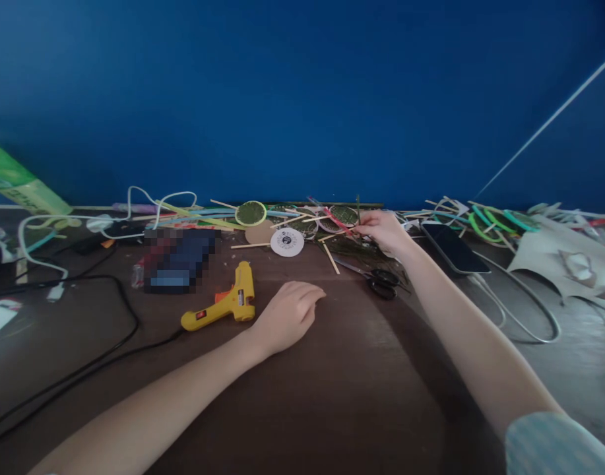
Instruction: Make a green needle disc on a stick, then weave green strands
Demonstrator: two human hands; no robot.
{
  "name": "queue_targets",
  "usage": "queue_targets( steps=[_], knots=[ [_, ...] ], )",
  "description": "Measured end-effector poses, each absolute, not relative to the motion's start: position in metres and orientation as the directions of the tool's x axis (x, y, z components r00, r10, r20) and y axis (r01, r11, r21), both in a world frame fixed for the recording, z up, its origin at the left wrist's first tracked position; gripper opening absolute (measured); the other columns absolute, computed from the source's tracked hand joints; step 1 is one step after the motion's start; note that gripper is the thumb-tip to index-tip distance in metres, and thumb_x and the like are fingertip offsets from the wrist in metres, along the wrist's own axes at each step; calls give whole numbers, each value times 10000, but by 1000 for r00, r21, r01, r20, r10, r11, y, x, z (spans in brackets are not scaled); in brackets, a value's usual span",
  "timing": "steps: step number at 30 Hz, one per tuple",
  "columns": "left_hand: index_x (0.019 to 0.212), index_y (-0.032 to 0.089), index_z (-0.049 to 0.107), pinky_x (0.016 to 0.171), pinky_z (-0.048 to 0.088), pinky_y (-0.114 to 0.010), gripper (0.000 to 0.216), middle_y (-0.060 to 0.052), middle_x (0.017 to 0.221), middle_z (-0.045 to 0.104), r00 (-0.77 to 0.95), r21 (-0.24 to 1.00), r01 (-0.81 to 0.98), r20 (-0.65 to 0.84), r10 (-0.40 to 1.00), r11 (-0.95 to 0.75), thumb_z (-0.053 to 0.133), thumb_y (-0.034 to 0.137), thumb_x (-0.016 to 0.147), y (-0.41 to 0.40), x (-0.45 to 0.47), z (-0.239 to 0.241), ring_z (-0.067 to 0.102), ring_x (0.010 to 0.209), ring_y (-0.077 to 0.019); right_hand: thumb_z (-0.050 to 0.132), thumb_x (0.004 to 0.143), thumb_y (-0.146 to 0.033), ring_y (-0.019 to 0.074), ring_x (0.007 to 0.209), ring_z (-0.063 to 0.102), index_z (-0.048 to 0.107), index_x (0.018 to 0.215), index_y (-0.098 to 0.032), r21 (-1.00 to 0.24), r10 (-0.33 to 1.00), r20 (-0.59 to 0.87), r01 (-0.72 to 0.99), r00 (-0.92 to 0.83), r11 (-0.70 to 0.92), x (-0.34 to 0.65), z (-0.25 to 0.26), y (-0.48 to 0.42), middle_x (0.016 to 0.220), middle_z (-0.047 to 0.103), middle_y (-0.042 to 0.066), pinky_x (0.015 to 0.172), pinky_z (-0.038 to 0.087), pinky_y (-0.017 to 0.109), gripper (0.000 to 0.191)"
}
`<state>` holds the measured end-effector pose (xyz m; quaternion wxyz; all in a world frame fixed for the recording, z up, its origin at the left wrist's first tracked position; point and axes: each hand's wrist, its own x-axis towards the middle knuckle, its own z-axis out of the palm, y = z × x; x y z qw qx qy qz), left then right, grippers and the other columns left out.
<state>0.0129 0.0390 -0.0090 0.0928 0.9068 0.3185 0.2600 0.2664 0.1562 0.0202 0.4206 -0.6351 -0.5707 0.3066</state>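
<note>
Fingers of the right hand (382, 229) bunch together beside a green disc (344, 214), just above-right of frame centre; their grip is unclear. The left hand (289, 313) curls near the yellow glue gun (243, 297), fingertips hidden, hold uncertain.

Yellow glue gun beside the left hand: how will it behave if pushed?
The glue gun looks like hard plastic, so probably stiff. Lying on its side, it should slide, not roll. Its black cord may drag.
</note>
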Motion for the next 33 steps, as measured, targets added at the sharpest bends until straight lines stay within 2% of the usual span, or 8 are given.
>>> queue_targets(
  steps=[9,14,20,23,26,29,31,33],
  knots=[
    [1038,133,582,895,464,-401,265,-74,1053,651,662,335,527,414,624,-781,427,70,833,39,13,-8,577,991,-209,645,632,-150,93,457,521,539,698,-161,-953,972,57,304,227,-15,263,31,155,620,626,26,410,376,221,125],
    [1037,137,580,899,462,-401,268,-75,1053,651,666,329,523,419,618,-786,424,68,830,39,13,-9,576,995,-206,667,584,-54,104,523,578,523,716,-160,-964,973,57,267,225,-6,258,36,153,589,593,-14,492,451,217,223],
    [1037,136,578,896,462,-394,268,-74,1051,649,666,338,519,417,619,-786,420,66,832,38,13,-8,574,997,-205,596,720,-98,128,640,638,543,704,-164,-973,975,86,227,206,38,255,37,150,637,634,26,701,537,284,86],
    [1029,141,577,900,456,-406,261,-71,1051,649,658,347,524,415,629,-778,422,64,833,39,13,-8,573,996,-210,592,747,-149,150,694,660,601,757,-146,-948,959,212,278,188,155,254,40,145,708,676,52,733,547,309,14],
    [1009,150,571,905,452,-408,250,-70,1036,647,596,399,554,424,682,-731,414,58,837,40,12,-7,571,996,-209,582,777,-223,178,698,677,670,802,-146,-816,892,443,449,84,363,246,39,128,774,711,60,723,562,353,120],
    [1006,163,544,895,458,-385,255,-67,1015,627,460,515,579,433,775,-632,391,42,842,40,11,-4,565,988,-194,540,823,-208,191,871,673,704,888,-168,-522,729,647,568,-221,636,228,27,99,917,723,66,826,541,351,181],
    [995,171,521,888,459,-372,245,-63,998,599,374,580,578,438,818,-574,390,35,838,41,10,-3,558,975,-184,442,872,-156,176,978,644,687,986,-168,-347,611,643,536,-462,770,215,16,79,1024,701,72,901,511,342,271],
    [988,174,494,888,456,-364,227,-61,989,568,313,618,567,451,836,-545,402,35,832,41,10,-3,546,965,-177,398,896,-152,180,1045,615,669,1038,-138,-267,567,568,518,-597,813,205,5,64,1084,676,95,926,499,329,306]
  ],
)
